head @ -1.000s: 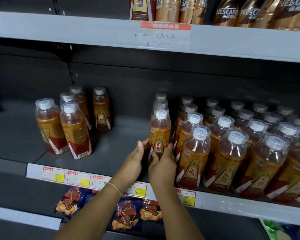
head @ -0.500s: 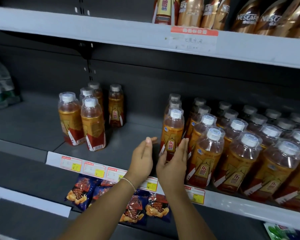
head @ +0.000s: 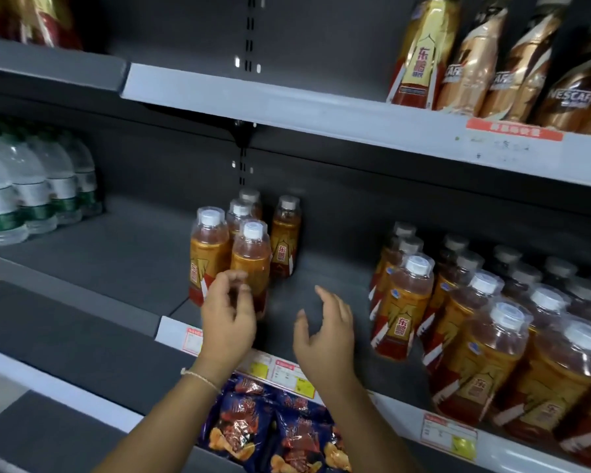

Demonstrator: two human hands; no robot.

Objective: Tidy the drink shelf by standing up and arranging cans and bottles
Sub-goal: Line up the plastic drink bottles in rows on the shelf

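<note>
Middle shelf [head: 321, 278] observed, dark grey. Small cluster of orange drink bottles [head: 249, 254] noted upright at shelf centre, five counted. Left hand [head: 227, 315] seen at front of cluster, fingers loosely curled, blurred; contact with front bottle [head: 251, 264] cannot be told. Right hand [head: 325, 331] held spread over bare shelf, nothing gripped, between cluster and large block of bottles [head: 492, 329] ranked upright at right. Water bottles [head: 31, 189] noted far left. Snack packets [head: 273, 428] seen on shelf below.
</note>
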